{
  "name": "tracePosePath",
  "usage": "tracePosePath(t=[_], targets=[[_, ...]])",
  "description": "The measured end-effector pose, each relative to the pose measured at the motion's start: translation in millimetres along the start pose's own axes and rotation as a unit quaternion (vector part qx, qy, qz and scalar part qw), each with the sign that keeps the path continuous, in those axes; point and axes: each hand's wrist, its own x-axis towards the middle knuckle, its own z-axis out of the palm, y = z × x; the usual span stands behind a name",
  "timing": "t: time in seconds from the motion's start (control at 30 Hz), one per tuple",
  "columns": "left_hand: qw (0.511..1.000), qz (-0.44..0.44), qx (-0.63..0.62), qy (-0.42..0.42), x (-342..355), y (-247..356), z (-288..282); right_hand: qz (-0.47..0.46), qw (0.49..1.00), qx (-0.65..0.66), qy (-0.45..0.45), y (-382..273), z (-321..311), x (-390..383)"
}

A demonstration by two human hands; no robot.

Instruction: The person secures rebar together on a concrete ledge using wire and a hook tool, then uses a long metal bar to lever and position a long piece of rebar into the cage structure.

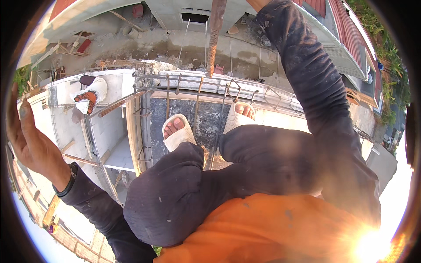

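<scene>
My left hand (pixel 33 142) is raised at the far left, fingers stretched out and apart, with nothing in it. My right arm reaches up to the top edge, where only the base of my right hand (pixel 258 3) shows; its fingers are out of the picture. Near it, a thick rusty ribbed steel bar (pixel 214 37) comes down from the top edge, its lower end above the rebar cage (pixel 193 82). Whether my right hand touches that bar cannot be seen. My feet, in pale sandals (pixel 180 136), rest apart on a dark stained board (pixel 206 115).
Thin rebar and stirrups (pixel 234 90) run across in front of my feet. A timber post (pixel 132 136) and pale walls with a drop lie to the left. A white sack-like bundle (pixel 93 93) sits on a wall. Far below is a rubble-strewn yard (pixel 166 48); red roofing (pixel 335 26) stands right.
</scene>
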Motion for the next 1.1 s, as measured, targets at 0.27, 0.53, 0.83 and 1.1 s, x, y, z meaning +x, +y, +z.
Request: tracePosePath(t=[0.27, 0.53, 0.83, 1.1], targets=[[0.961, -0.206, -0.148, 0.109, -117.9, -43.5, 41.7, 0.165, 0.970, -0.043, 0.175, 146.6, -122.1, 18.3], [0.939, -0.279, -0.201, -0.022, -140.5, -59.1, 55.7, 0.317, 0.927, 0.035, 0.197, 276.2, -203.6, 51.1], [0.909, -0.353, -0.221, 0.040, -137.6, -70.3, 54.6, 0.416, 0.874, 0.190, 0.164, 356.2, -243.1, 25.5], [0.880, -0.403, -0.247, 0.041, -132.5, -81.7, 57.2, 0.430, 0.860, 0.187, 0.202, 376.5, -248.8, 6.6]])
